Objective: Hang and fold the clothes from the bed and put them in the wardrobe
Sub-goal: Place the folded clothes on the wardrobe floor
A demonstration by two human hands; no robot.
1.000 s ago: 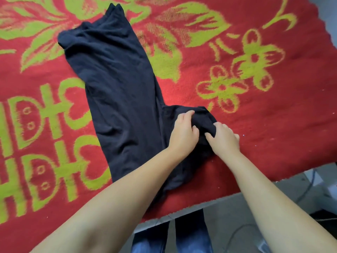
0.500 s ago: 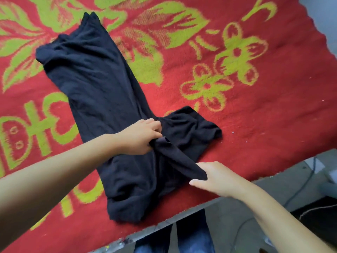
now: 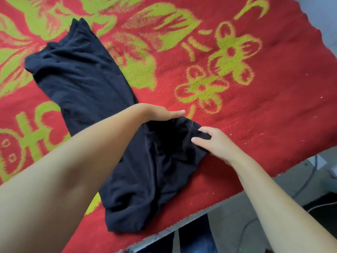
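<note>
A dark navy garment [image 3: 87, 84] lies spread on the bed, running from the upper left down to the near edge. My left hand [image 3: 160, 114] lies flat with straight fingers on the garment's upper right edge. My right hand [image 3: 215, 143] pinches a corner of the garment's short side flap between thumb and fingers, at its right end. The flap is spread out between the two hands.
The bed is covered by a red blanket [image 3: 255, 115] with yellow-green flower patterns. Its near edge runs diagonally at the bottom right. Beyond it is grey floor with cables [image 3: 306, 181]. My jeans-clad legs [image 3: 193, 238] show below the bed edge.
My left hand let go of the fabric and moved right to lie flat on it. My right hand carried the flap's corner up and to the right, spreading it.
</note>
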